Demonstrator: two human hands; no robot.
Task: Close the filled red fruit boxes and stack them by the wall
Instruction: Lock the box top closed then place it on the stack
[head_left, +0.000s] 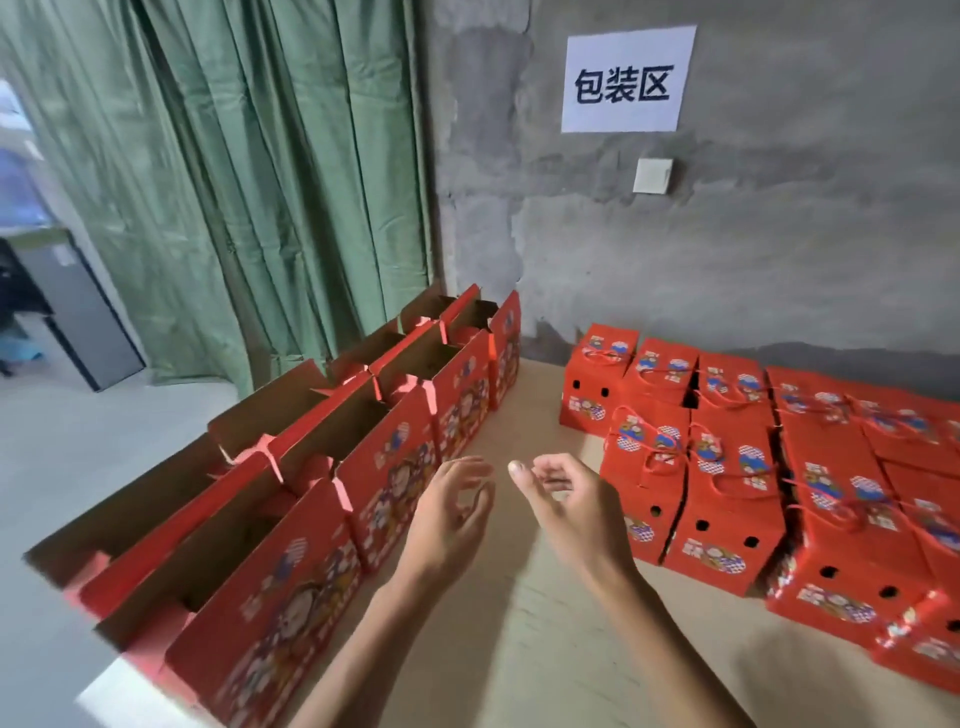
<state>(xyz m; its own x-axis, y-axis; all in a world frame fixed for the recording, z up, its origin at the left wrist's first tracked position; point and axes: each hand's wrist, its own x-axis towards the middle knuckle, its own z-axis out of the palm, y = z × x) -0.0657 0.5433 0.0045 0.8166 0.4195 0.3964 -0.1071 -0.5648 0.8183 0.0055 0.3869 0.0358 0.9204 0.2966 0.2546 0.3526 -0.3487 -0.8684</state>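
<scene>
1. Two hands, left hand (451, 512) and right hand (563, 499), hover mid-frame over the tabletop (519, 623), grip loose, holding nothing.
2. Open red boxes (363, 467) line left of frame; closed boxes (727, 457) stacked right, by the wall (779, 260).
3. Best next: reach for the nearest open box, fold flaps flat before lifting.

Open boxes (291, 499) left, closed boxes (779, 467) right.

Open red boxes (291, 499) line the left; closed boxes (779, 467) sit right.
</scene>
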